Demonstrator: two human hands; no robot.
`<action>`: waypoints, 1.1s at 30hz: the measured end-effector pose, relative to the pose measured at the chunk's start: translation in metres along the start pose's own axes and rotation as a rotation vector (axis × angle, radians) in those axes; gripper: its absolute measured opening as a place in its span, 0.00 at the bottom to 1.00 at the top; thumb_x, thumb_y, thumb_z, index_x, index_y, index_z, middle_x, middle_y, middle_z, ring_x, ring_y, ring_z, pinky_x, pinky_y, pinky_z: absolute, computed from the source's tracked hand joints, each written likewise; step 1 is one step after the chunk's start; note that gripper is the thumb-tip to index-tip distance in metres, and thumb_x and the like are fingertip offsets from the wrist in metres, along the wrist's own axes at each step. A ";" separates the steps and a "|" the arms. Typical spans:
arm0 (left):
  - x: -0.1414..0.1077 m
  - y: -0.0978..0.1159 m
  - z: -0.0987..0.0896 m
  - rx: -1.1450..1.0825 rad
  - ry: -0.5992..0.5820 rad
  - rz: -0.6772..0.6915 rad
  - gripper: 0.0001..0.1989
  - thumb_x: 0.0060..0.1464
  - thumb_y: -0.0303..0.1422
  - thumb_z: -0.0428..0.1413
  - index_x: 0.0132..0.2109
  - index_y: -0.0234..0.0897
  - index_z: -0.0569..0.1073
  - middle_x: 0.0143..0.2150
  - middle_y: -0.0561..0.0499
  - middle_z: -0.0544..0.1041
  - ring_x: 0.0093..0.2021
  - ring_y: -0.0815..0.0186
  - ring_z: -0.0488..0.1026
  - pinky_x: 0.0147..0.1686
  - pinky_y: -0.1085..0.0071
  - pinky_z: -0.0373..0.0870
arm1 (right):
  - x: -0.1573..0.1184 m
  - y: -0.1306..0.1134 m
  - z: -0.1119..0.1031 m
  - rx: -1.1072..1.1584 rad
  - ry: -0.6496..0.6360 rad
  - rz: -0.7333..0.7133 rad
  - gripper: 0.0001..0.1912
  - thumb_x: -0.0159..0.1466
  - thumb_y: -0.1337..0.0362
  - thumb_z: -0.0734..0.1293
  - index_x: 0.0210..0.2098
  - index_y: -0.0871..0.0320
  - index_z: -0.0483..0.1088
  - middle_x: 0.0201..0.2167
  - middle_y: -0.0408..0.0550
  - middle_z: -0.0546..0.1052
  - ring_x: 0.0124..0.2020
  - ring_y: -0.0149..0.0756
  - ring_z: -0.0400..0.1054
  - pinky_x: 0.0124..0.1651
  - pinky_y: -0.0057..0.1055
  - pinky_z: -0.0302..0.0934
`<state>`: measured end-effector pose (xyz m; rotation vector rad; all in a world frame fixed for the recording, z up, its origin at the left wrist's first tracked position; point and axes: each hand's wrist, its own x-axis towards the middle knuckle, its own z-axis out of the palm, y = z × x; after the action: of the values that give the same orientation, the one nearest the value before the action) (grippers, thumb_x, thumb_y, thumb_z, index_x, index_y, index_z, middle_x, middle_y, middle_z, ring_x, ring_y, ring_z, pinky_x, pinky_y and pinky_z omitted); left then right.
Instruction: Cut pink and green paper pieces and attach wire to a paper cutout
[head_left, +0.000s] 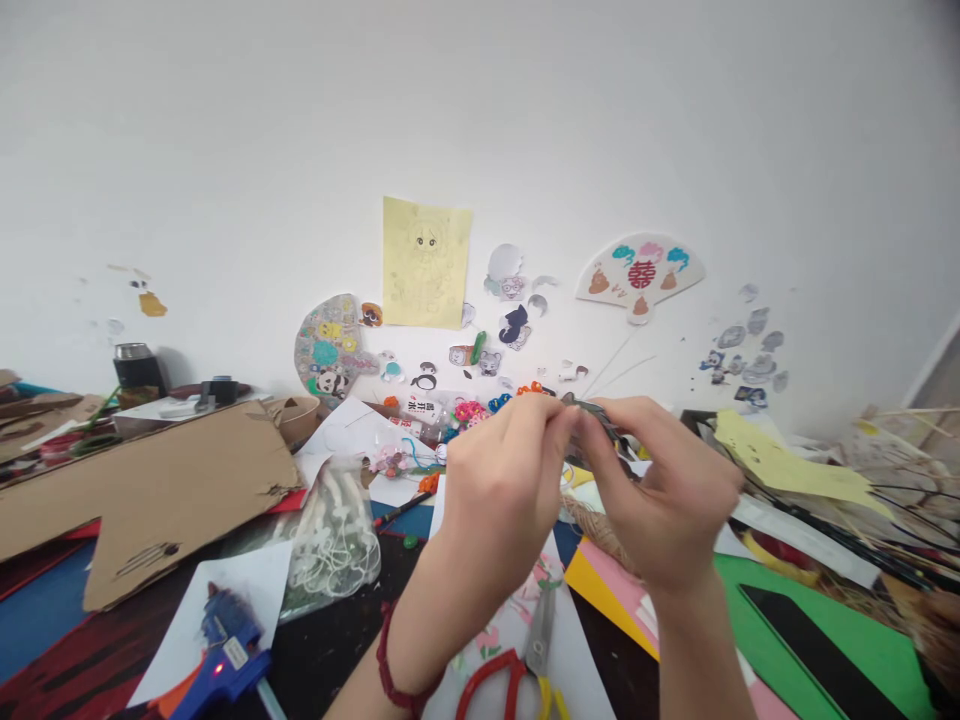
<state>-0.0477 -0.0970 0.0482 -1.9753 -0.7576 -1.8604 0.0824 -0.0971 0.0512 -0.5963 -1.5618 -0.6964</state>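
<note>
My left hand [502, 480] and my right hand [664, 490] are raised together over the middle of the cluttered table, fingertips nearly meeting. Both pinch a small dark greyish item [583, 402] that is mostly hidden by the fingers, so its shape cannot be made out. A red braided band [390, 660] circles my left wrist. Below the hands, scissors [540, 630] with red and yellow handles lie on a white sheet with pink and green floral pieces. Behind the hands are colourful beaded pieces [471, 412].
A blue glue gun [229, 670] with a red light rests on white paper at the lower left. Cardboard [195, 480] and a bag of white cords [334, 535] lie left. Green sheet [862, 620], black strip and twine [596, 525] are right. Drawings hang on the wall behind.
</note>
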 end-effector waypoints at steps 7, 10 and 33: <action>0.006 0.014 -0.004 -0.905 -0.219 -0.729 0.14 0.61 0.36 0.52 0.28 0.35 0.66 0.19 0.58 0.65 0.15 0.79 0.57 0.16 0.79 0.53 | 0.000 0.001 0.002 -0.036 0.024 -0.087 0.10 0.60 0.77 0.67 0.35 0.56 0.70 0.26 0.42 0.75 0.26 0.30 0.69 0.31 0.27 0.63; 0.009 0.012 -0.003 -1.154 -0.287 -0.864 0.14 0.62 0.36 0.51 0.28 0.34 0.66 0.17 0.60 0.61 0.13 0.81 0.51 0.15 0.80 0.47 | 0.000 0.001 0.003 -0.033 0.011 -0.077 0.09 0.61 0.76 0.67 0.35 0.55 0.70 0.25 0.42 0.75 0.25 0.30 0.68 0.30 0.28 0.63; 0.000 -0.004 0.002 0.050 0.026 0.059 0.07 0.62 0.26 0.50 0.36 0.34 0.70 0.27 0.54 0.72 0.25 0.74 0.65 0.27 0.76 0.61 | 0.000 0.003 0.002 -0.019 -0.028 0.036 0.04 0.62 0.71 0.66 0.34 0.56 0.71 0.25 0.41 0.74 0.24 0.29 0.65 0.29 0.28 0.61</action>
<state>-0.0485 -0.0929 0.0478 -1.9189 -0.7227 -1.8120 0.0834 -0.0940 0.0511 -0.6491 -1.5679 -0.6784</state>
